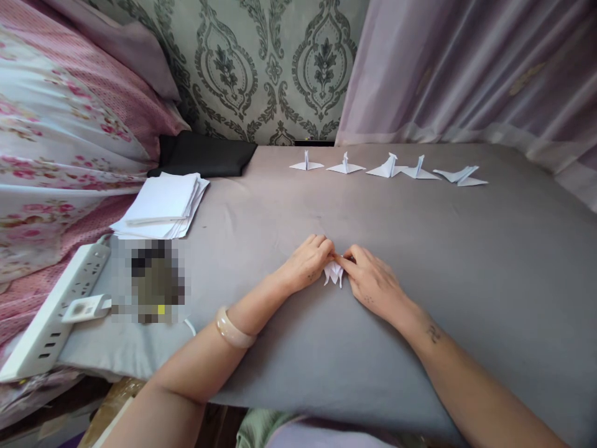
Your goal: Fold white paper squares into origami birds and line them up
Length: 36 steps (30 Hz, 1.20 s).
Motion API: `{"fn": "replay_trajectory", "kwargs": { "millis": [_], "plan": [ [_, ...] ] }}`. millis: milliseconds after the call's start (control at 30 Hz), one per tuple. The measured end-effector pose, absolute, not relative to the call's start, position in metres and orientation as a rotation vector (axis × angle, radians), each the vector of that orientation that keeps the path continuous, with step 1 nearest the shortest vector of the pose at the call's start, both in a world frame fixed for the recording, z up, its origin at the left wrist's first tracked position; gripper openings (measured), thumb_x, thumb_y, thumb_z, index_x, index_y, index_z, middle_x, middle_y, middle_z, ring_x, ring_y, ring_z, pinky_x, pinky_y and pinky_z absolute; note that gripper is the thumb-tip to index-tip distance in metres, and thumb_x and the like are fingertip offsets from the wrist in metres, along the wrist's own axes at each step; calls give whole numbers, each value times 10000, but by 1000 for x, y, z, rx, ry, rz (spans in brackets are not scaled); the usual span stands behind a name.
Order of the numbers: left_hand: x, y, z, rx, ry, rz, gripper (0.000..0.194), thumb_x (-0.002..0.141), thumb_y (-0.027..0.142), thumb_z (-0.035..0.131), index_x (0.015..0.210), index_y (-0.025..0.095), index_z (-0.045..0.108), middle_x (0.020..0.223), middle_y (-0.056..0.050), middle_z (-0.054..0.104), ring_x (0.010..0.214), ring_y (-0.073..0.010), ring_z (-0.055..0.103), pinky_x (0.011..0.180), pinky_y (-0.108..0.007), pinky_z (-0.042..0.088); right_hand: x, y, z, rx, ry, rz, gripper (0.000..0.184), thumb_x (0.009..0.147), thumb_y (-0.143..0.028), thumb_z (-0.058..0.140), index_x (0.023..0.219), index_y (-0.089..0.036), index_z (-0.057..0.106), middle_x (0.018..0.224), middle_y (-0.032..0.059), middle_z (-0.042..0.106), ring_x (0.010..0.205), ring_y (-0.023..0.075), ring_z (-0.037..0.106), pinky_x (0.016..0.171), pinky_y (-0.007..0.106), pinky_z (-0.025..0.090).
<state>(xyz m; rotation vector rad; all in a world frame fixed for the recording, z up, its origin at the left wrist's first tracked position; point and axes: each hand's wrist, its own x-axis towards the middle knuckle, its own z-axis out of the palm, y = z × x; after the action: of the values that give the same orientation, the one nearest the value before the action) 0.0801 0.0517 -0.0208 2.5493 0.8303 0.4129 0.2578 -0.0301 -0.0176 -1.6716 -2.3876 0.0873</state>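
Observation:
A small piece of folded white paper (333,274) lies near the middle of the grey cloth-covered table (261,367), its pointed flaps facing me. My left hand (311,261) pinches its far left part with closed fingers. From the other side my right hand (375,280) grips the same paper, thumb and fingers brought together on it. The fingers cover the paper's upper part. Beyond my hands, several folded paper cranes stand in a row, among them a left one (306,163) and a right one (461,177).
A stack of white paper (161,200) sits at the left, before a black folded item (205,155). A white power strip (60,305) with a plugged-in charger (86,308) runs along the left edge, beside a blurred-out patch. Curtains (448,68) hang at the back right.

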Motion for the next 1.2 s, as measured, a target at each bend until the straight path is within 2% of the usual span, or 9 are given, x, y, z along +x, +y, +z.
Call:
{"fn": "replay_trajectory", "kwargs": {
  "millis": [167, 367, 633, 733, 833, 933, 1033, 1100, 1200],
  "plan": [
    [75, 50, -22, 2567, 741, 428, 219, 944, 140, 348, 960, 152, 566, 950, -98, 586, 883, -198, 532, 846, -327, 453, 258, -35, -16, -1683, -2347, 68, 403, 923, -84, 341, 1175, -198, 634, 1011, 98, 611, 900, 215, 576, 756, 346, 465],
    [69, 45, -14, 2524, 709, 479, 346, 716, 64, 472, 1014, 131, 634, 961, -110, 610, 866, -211, 569, 821, -331, 487, 261, -40, -11, -1745, -2275, 135, 402, 896, -69, 366, 1123, -217, 663, 1027, 83, 625, 918, 208, 597, 710, 325, 465],
    [66, 47, -8, 2413, 717, 445, 359, 731, 158, 549, 1069, 143, 671, 1043, -117, 616, 954, -232, 596, 885, -343, 479, 272, -31, -17, -1806, -1975, 330, 353, 860, -129, 442, 1049, -253, 713, 1010, 37, 656, 807, 155, 631, 688, 280, 467],
    [67, 44, -5, 2378, 765, 435, 300, 810, 292, 589, 1058, 149, 679, 1039, -113, 615, 943, -226, 589, 872, -335, 464, 273, -29, -17, -1797, -1922, 390, 343, 863, -137, 434, 1021, -240, 720, 995, 38, 668, 808, 156, 640, 733, 286, 480],
    [73, 43, -5, 2279, 891, 481, 322, 893, 429, 521, 913, 156, 693, 918, -82, 623, 821, -180, 583, 752, -283, 447, 272, -28, -18, -1781, -1874, 388, 336, 882, -155, 416, 1038, -219, 707, 1001, 52, 681, 853, 173, 649, 793, 305, 485],
    [77, 45, -8, 2152, 1085, 524, 328, 918, 377, 476, 748, 155, 649, 749, -34, 592, 675, -134, 540, 655, -253, 402, 271, -26, -23, -1762, -1786, 343, 332, 893, -191, 421, 1109, -193, 673, 1018, 73, 695, 880, 194, 652, 822, 329, 490],
    [75, 50, -12, 1929, 1341, 655, 212, 869, 301, 539, 1010, 164, 619, 715, 1, 599, 670, -136, 557, 660, -250, 407, 272, -25, -29, -1772, -1678, 357, 337, 892, -234, 441, 1160, -184, 640, 989, 76, 708, 842, 194, 658, 799, 334, 505],
    [71, 53, -15, 1809, 1468, 725, 463, 836, 281, 576, 1268, 154, 472, 732, 8, 613, 705, -155, 585, 690, -266, 432, 272, -24, -32, -1780, -1634, 377, 339, 891, -251, 448, 1170, -184, 630, 976, 75, 707, 807, 191, 657, 775, 338, 511],
    [66, 54, -20, 1831, 1561, 748, 648, 816, 294, 609, 1375, 108, 339, 825, -37, 625, 798, -198, 604, 767, -327, 466, 270, -23, -35, -1751, -1633, 391, 326, 893, -249, 449, 1161, -188, 624, 992, 76, 700, 818, 195, 652, 772, 350, 509]
  ]
}}
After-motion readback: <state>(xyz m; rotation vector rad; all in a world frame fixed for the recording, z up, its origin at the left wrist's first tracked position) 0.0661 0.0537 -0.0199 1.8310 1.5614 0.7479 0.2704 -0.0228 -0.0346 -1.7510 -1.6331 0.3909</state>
